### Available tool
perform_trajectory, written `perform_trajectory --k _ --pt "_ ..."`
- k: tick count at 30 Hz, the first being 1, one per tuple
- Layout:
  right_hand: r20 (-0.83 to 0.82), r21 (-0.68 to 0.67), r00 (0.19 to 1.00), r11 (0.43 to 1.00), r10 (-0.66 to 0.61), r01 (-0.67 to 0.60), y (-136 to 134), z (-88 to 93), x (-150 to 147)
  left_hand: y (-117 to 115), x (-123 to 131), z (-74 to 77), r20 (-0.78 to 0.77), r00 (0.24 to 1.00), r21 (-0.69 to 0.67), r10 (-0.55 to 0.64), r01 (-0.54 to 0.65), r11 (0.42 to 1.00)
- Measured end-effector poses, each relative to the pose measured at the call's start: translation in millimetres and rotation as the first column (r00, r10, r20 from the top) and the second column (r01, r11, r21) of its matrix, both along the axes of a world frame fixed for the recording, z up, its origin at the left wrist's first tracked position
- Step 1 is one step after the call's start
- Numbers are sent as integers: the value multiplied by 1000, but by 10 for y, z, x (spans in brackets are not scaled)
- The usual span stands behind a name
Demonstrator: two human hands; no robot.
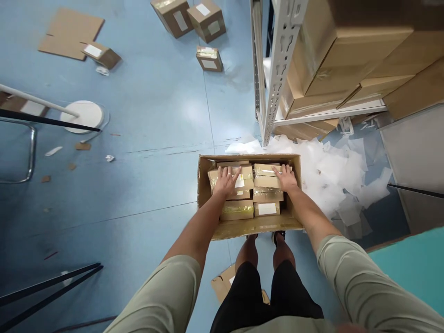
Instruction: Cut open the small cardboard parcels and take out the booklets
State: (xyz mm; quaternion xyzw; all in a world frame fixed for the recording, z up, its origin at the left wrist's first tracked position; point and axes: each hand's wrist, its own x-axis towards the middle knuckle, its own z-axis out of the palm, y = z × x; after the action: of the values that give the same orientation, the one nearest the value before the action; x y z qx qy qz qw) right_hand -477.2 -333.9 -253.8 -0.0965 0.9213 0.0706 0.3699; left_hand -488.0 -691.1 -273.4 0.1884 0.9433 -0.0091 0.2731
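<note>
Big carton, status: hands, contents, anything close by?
Left hand spread on a small box; right hand spread on another. Big carton open on top, small boxes inside. White packing sheets at its right, shelf post beyond its far edge.

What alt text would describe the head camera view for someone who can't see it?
A person's left fingers and right fingers touch small brown cardboard boxes inside a large, open brown cardboard box on a blue floor. Crumpled thin white sheets lie to the box's right, near a pale metal shelf holding brown cardboard cartons.
</note>
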Motion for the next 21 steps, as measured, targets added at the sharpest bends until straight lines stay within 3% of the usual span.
perform_trajectory --k 3,7,10,13,17,19,21 --pt "-13 -26 1000 999 -23 23 65 412 33 11 117 323 -31 999 -19 7 -7 1000" --pt "-72 -84 993 992 -97 91 190 1027 148 21 179 882 -57 997 -6 59 -60 998" --pt "-141 -153 977 979 -158 136 258 1472 365 26 214 1347 -77 993 32 87 -85 996" --pt "-213 -215 930 943 -300 255 318 1856 696 81 284 1783 -106 983 85 152 -144 986" --pt "-329 -307 752 818 -571 487 444 2220 1274 391 436 2235 -140 953 168 270 -246 955" --pt "-372 -355 606 711 -704 608 543 2337 1602 699 528 2398 -133 946 222 297 -264 939" --pt "-388 -397 424 564 -818 724 672 2424 1951 1119 628 2531 -104 950 274 294 -257 927"
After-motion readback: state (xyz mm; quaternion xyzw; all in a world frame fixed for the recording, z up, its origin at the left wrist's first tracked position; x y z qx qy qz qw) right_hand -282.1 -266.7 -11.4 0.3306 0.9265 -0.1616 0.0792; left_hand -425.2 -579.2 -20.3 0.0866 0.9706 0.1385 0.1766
